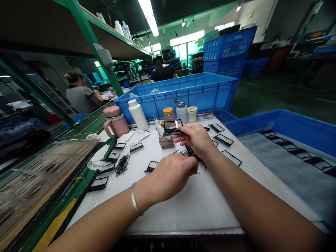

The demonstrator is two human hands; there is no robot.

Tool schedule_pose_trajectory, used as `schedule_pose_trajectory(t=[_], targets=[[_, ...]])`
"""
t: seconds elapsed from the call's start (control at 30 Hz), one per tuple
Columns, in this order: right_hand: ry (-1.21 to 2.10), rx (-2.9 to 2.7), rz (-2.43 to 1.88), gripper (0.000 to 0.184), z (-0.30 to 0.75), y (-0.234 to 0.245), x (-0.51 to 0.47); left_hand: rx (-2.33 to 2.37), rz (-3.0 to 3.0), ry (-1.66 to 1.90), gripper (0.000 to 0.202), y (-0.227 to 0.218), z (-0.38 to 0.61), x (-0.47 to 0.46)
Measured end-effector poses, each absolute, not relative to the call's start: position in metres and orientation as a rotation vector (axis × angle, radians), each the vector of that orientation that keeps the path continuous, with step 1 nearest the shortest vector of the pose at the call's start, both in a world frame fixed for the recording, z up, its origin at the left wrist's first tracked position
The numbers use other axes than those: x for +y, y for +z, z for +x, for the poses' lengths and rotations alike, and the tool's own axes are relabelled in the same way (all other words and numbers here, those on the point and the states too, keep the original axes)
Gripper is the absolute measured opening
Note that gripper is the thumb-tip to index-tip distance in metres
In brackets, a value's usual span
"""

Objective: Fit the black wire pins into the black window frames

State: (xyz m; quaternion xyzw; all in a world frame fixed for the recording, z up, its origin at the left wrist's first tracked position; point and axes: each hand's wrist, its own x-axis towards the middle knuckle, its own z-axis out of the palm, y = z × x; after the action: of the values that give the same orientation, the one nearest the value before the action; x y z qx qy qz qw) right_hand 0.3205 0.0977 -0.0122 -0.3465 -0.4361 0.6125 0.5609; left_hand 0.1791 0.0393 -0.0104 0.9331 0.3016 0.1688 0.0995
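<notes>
My right hand (pixel 195 138) is raised over the white mat (pixel 183 206) and pinches a small black-framed clear panel (pixel 173 126) by its edge. My left hand (pixel 174 174) is curled low over the mat, fingertips pinched together at a pile of thin black strips (pixel 194 156); what it grips is too small to name. A silver bracelet is on my left wrist. Several more black frames (pixel 223 140) lie scattered on the mat around both hands.
A pink mug (pixel 115 121), white bottles (pixel 138 114), jars and a small box stand behind my hands. A big blue crate (pixel 183 92) is at the back; another (pixel 291 129) on the right holds frames on grey cloth. Other people sit at left and far back.
</notes>
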Motion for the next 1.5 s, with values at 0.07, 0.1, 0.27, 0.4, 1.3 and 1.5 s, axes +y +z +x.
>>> schedule_pose_trajectory(t=[0.07,0.1,0.27,0.4,1.3,1.5], targets=[[1.487,-1.061,-0.801,0.019,0.318,-0.014,0.095,0.949,2.605,0.692,0.011,0.005,0.160,0.038],[1.512,-1.081,-0.792,0.019,0.316,-0.014,0.094,0.975,2.528,0.785,0.011,0.012,0.150,0.040],[1.633,-1.184,-0.821,0.022,0.302,-0.017,0.086,1.067,2.077,1.151,0.017,0.016,0.115,0.054],[1.672,-1.214,-0.903,0.025,0.293,-0.022,0.084,1.009,1.741,1.307,0.010,-0.001,0.103,0.065],[1.763,-1.277,-0.890,0.019,0.284,-0.030,0.076,0.965,1.530,1.339,0.011,-0.013,0.098,0.066],[1.769,-1.293,-0.859,0.023,0.284,-0.029,0.075,0.959,1.513,1.342,0.014,-0.012,0.094,0.071]])
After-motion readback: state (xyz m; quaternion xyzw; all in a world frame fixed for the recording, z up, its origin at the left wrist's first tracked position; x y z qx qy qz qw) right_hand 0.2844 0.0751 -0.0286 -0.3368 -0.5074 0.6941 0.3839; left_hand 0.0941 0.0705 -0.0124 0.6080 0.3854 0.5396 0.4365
